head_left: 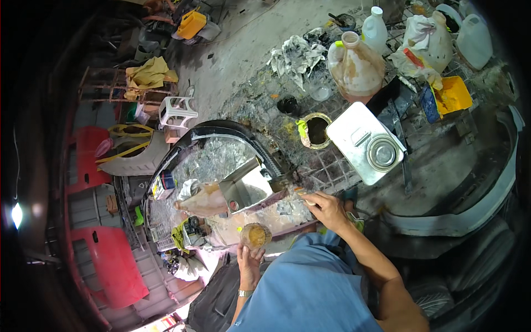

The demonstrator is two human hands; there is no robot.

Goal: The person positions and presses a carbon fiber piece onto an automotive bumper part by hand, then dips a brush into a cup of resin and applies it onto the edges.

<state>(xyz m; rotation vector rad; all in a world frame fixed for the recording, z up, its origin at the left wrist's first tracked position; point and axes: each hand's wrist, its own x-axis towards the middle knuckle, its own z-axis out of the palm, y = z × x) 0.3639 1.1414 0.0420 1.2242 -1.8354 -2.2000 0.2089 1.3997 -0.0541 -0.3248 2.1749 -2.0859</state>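
My left hand (250, 265) is wrapped around a clear jar (256, 235) with a yellowish-brown content, held near the table's front edge. To its right, my right hand (327, 211) is closed in a pinch on a thin pale stick (309, 202); an orange spot shows by its far end, and its exact kind is too small to tell. The stick and the jar are apart. Just beyond both hands stands an open metal box-shaped can (246, 185), with a stained plastic jug (203, 201) lying beside it.
A rectangular metal can (365, 144) lies right of an open round tin (318, 131). Several plastic jugs, including a stained one (357, 69), stand at the far right near a yellow container (453, 95). A curved black bumper (221, 128) arches over the table; red panels (110, 268) are at left.
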